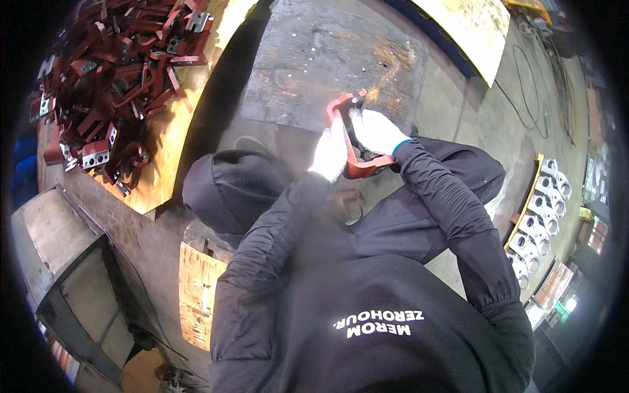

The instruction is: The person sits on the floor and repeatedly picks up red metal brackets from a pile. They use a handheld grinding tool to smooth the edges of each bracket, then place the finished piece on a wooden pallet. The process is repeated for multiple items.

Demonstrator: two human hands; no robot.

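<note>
A red painted metal bracket (pixel 358 171), bent into a channel with a dark inner side, is held over my lap at the near edge of a worn dark work surface (pixel 295 72). My left hand (pixel 329 154), in a white glove, is closed around the bracket's left side. On its right side my right hand (pixel 380 133), also gloved in white, has its fingers curled in at the opening. Whatever those fingers pinch is hidden by the glove. A small dark metal bit shows at the bracket's far end, just beyond the right fingertips.
To the left, a heap of similar red brackets (pixel 124 78) lies on a wooden board (pixel 167 157). A metal cabinet-like frame (pixel 52 229) stands nearer. Silver ring-shaped castings (pixel 544 209) fill a rack at right. A pale panel (pixel 468 26) and a floor cable (pixel 521 85) are at far right.
</note>
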